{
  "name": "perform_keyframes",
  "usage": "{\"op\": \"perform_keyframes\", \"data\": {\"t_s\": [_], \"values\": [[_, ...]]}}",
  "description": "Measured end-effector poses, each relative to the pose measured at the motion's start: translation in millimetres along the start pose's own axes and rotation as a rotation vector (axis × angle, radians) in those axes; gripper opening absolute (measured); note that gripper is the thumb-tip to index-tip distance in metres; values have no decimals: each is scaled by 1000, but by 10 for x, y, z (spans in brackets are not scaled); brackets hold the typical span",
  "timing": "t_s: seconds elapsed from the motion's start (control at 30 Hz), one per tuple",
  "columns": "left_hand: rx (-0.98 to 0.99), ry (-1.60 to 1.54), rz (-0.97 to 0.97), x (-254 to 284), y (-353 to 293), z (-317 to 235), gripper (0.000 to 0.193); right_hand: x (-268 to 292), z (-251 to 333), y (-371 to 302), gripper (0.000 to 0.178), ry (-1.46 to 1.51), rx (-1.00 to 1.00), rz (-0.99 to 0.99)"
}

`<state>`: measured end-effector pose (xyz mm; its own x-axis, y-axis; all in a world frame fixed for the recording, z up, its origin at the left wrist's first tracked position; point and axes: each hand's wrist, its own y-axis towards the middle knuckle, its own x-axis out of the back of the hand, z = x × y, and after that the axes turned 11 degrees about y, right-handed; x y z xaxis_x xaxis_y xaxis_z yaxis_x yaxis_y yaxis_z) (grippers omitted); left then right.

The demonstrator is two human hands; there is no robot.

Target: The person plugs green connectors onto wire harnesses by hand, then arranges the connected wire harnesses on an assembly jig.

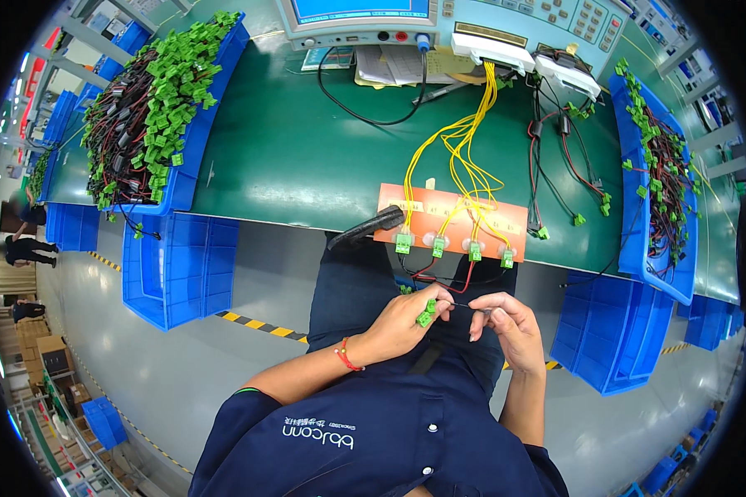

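Note:
My left hand (402,321) is closed round a wire lead with green terminal connectors (425,313) sticking out beside the fingers. My right hand (512,330) pinches a thin dark piece that spans the gap between both hands, seemingly part of that lead. Just beyond them, an orange test board (464,217) lies at the bench edge. Green connectors (438,246) line its near side, with yellow wires (464,137) running from it to the instrument. Red and black wires (471,275) hang from the connectors toward my hands. A black handle-like piece (369,225) rests on the board's left end.
On the left, a blue bin (215,99) is heaped with green-ended leads; a second blue bin (688,240) holds more at right. A bench tester (530,21) stands at the back of the green bench (290,149). Blue crates (178,273) sit below. People (29,248) are far left.

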<state>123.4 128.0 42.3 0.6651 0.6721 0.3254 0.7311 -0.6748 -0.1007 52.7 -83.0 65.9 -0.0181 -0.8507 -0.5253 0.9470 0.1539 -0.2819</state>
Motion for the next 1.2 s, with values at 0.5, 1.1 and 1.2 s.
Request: {"op": "perform_keyframes", "data": {"t_s": [0.5, 1.1, 1.2], "values": [[67, -301, -576, 294, -93, 93, 39, -20, -89, 158, 24, 316, 45, 5], [287, -894, 15, 317, 92, -242, 28, -280, -57, 370, 27, 295, 30, -64], [231, -872, 172, 299, -68, -195, 30, -243, -77, 281, 31, 298, 19, -51]]}}
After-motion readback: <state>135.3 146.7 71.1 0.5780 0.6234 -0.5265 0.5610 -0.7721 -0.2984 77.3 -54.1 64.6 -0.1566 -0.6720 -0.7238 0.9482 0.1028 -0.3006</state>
